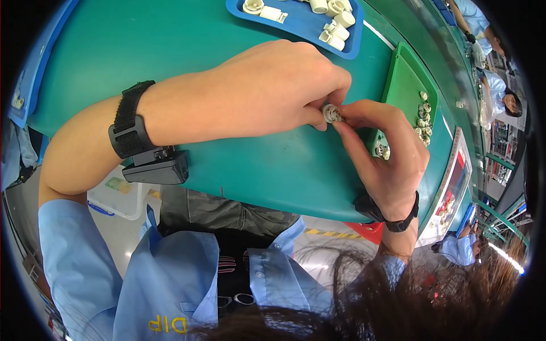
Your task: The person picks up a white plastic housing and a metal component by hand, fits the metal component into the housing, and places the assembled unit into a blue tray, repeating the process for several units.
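A broad teal-green table [170, 51] fills most of the view, its curved near edge running just above the person's lap. At its far side lies one blue plastic tray [296, 25] holding about seven cream-white cylindrical plastic parts [335, 28], some cut off by the picture's top edge. To the right lies one green flat tray [404, 79] carrying a loose row of small grey-and-white metal fittings [424, 116], too small and crowded to count exactly, perhaps ten or so. The left hand [267, 85], its wrist wearing a black strap with a black box, comes across from the left, and the right hand [381, 148], with a black wristband, rises from below; the two meet above the table near the green tray. Each hand's grip is closed tight, thumb and fingertips pinching the same single small round white-and-metal fitting [331, 113], held between both hands just above the table surface.
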`<state>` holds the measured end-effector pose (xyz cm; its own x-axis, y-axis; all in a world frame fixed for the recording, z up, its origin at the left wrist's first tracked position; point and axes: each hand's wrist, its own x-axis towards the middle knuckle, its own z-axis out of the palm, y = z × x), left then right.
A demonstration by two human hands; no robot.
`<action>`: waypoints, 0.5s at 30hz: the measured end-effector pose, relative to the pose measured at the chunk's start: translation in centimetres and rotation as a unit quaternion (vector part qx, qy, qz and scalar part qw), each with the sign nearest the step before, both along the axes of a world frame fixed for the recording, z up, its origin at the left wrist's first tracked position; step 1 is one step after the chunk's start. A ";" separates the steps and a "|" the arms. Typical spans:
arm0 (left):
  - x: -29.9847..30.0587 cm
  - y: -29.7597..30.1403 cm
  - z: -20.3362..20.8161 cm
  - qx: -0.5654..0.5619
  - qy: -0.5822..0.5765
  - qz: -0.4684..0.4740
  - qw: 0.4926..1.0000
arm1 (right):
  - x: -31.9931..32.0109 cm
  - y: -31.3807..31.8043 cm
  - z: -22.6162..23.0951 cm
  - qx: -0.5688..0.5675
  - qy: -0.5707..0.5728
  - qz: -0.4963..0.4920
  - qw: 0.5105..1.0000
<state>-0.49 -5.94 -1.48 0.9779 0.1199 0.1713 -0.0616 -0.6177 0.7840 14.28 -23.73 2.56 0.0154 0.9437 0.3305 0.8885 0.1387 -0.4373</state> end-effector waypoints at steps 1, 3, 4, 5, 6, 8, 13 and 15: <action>0.1 -0.1 -0.1 -0.001 0.001 -0.001 1.000 | 0.0 0.0 0.0 0.004 0.000 0.001 1.000; 0.3 -0.2 -0.2 0.025 -0.014 0.006 1.000 | 0.0 0.0 0.0 0.011 -0.001 0.005 1.000; 0.3 -0.3 -0.3 0.038 -0.022 0.010 0.999 | 0.0 0.0 0.0 0.010 0.000 0.004 1.000; 0.4 -0.2 -0.3 0.037 -0.022 0.009 0.999 | 0.0 0.0 0.1 0.012 -0.010 0.001 1.000; 0.4 -0.2 -0.4 0.037 -0.020 0.010 0.999 | -0.1 0.0 0.1 0.014 -0.019 -0.001 1.000; 0.4 -0.2 -0.4 0.038 -0.017 0.013 0.999 | -0.2 0.0 0.1 0.016 -0.028 -0.002 0.999; 0.2 -0.4 -0.1 0.021 -0.001 0.005 1.000 | -0.4 -0.1 0.0 0.002 -0.010 -0.007 1.000; 0.4 -0.3 -0.1 0.027 0.003 0.004 1.000 | -0.3 -0.1 0.1 -0.006 -0.011 -0.015 1.000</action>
<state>-0.06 -6.24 -1.54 0.9779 0.1191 0.1720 -0.0517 -0.6593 0.7501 13.99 -23.84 2.70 0.0359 0.9470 0.3192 0.9015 0.1071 -0.4192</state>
